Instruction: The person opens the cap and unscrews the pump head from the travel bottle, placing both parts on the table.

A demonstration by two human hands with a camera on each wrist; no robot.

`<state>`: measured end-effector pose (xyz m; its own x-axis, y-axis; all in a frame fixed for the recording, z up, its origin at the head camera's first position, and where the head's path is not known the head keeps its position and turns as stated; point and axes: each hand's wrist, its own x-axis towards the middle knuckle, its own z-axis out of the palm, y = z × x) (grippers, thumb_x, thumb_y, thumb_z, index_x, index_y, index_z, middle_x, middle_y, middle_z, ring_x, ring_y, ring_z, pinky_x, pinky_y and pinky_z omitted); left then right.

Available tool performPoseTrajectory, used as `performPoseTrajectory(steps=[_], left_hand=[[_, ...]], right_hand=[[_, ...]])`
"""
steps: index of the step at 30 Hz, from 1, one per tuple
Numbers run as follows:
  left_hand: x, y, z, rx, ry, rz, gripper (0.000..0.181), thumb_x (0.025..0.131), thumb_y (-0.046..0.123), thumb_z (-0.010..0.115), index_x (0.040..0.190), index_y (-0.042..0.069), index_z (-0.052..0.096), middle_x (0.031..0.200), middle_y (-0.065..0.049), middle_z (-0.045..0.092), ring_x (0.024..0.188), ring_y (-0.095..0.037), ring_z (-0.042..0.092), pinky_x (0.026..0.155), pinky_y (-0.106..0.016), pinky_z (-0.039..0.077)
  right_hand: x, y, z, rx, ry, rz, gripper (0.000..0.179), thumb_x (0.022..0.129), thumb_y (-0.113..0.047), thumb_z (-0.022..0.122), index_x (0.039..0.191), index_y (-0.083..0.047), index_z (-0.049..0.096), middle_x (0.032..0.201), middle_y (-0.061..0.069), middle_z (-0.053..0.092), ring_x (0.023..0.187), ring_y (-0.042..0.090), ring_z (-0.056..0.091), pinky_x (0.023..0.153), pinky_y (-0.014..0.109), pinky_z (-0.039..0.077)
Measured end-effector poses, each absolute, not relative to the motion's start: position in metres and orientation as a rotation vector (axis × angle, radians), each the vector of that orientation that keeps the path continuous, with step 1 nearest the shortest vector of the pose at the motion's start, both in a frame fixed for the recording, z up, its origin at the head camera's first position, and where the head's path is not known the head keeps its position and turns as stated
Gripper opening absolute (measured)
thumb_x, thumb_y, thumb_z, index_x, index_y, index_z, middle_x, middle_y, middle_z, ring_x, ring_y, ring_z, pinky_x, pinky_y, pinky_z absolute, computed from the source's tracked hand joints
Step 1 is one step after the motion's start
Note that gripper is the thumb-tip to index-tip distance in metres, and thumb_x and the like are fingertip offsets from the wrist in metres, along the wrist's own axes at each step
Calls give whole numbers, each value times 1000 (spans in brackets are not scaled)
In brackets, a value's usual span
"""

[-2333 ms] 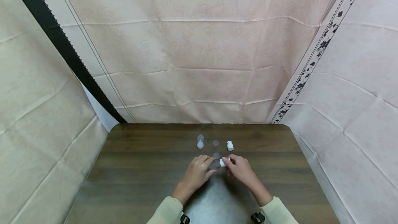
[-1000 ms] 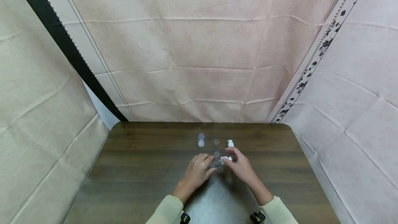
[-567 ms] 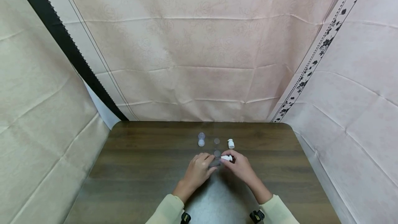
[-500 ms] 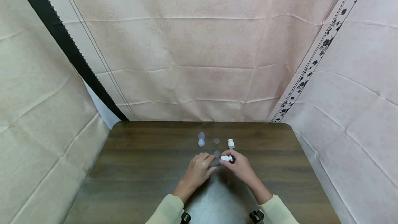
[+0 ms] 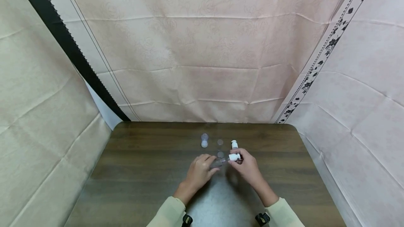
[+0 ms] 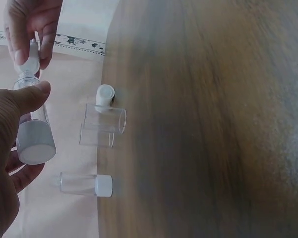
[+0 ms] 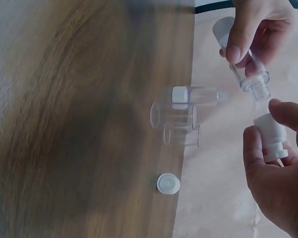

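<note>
My left hand [image 5: 198,171] grips a small clear bottle [image 6: 34,141] with a white base. Its threaded neck is bare and tilts toward the right hand in the right wrist view. Between thumb and fingers, my right hand [image 5: 247,166] pinches a white pump top [image 7: 272,136]. That pump top is apart from the bottle neck, with a small gap showing in the right wrist view. Both hands are close together over the table, near its middle.
Beyond the hands, a second clear bottle [image 5: 204,140] with a white base stands on the wooden table [image 5: 151,171]. Right of it are two clear caps [image 7: 173,115], and farther right a second white pump top [image 7: 168,183]. Pale cloth [image 5: 202,52] hangs behind the table.
The white pump top was up against the bottle; the right hand has since drawn it off to the right. My left hand keeps holding the bottle in nearly the same place.
</note>
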<state>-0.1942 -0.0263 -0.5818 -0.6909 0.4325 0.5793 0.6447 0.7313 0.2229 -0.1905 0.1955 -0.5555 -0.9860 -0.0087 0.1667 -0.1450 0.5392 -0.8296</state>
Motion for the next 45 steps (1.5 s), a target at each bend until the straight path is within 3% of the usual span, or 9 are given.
performPoseTrajectory(steps=[7, 11, 15, 19, 22, 25, 28, 35, 45], left_hand=[[-196, -33, -586, -798, -2409, -558, 43, 76, 34, 93, 109, 12, 76, 98, 1, 73, 88, -14, 69, 77, -31, 59], [-197, -37, -590, -789, -2375, -575, 44, 73, 31, 96, 107, 12, 76, 97, 1, 72, 89, -15, 69, 78, -32, 59], [-197, -41, -592, -777, -2372, -587, 44, 72, 29, 96, 107, 11, 76, 96, 0, 72, 88, -16, 70, 77, -32, 59], [-197, -45, -593, -770, -2376, -580, 44, 73, 29, 96, 107, 10, 77, 97, 0, 73, 88, -15, 69, 77, -31, 60], [-197, -49, -593, -767, -2364, -579, 44, 73, 30, 96, 106, 11, 77, 97, 0, 73, 88, -15, 69, 77, -31, 60], [-197, -52, -594, -757, -2357, -599, 44, 71, 29, 96, 105, 10, 77, 96, -2, 73, 87, -17, 70, 76, -33, 60], [-198, -55, -596, -744, -2368, -607, 44, 71, 27, 97, 105, 9, 77, 96, -3, 73, 87, -19, 70, 76, -34, 60], [-200, -62, -600, -698, -2395, -656, 43, 73, 25, 95, 108, 7, 76, 97, -4, 73, 86, -18, 70, 73, -33, 60], [-207, -68, -607, -682, -2365, -825, 45, 74, 14, 94, 113, 2, 73, 101, -11, 74, 91, -23, 73, 75, -34, 62]], right_hand=[[-193, 201, -560, 166, -2580, 1348, 42, 81, -2, 86, 120, -5, 69, 120, 12, 67, 98, 24, 69, 79, 25, 60], [-195, 205, -564, 66, -2580, 1383, 44, 82, -4, 86, 120, -5, 64, 109, 14, 73, 94, 22, 70, 76, 23, 58], [-196, 210, -569, 37, -2597, 1249, 43, 81, -10, 88, 120, -6, 70, 94, 10, 75, 81, 14, 67, 69, 22, 55], [-198, 216, -576, 153, -2565, 1108, 50, 81, -8, 87, 127, 1, 69, 108, 17, 71, 77, 15, 65, 67, 24, 55], [-201, 219, -580, 220, -2549, 1060, 58, 81, -2, 86, 134, 6, 63, 123, 27, 57, 80, 19, 66, 68, 24, 57], [-203, 220, -582, 251, -2566, 1017, 65, 82, 1, 84, 140, 9, 57, 121, 28, 50, 81, 20, 65, 68, 26, 58], [-206, 222, -583, 275, -2580, 1004, 71, 82, 3, 84, 144, 10, 50, 118, 26, 55, 84, 21, 64, 71, 29, 58], [-211, 224, -589, 297, -2592, 988, 49, 80, 2, 85, 120, 6, 58, 104, 17, 64, 86, 23, 66, 70, 32, 60], [-223, 224, -596, 424, -2601, 825, 44, 75, -1, 89, 115, 2, 72, 109, 15, 67, 88, 22, 63, 73, 38, 57]])
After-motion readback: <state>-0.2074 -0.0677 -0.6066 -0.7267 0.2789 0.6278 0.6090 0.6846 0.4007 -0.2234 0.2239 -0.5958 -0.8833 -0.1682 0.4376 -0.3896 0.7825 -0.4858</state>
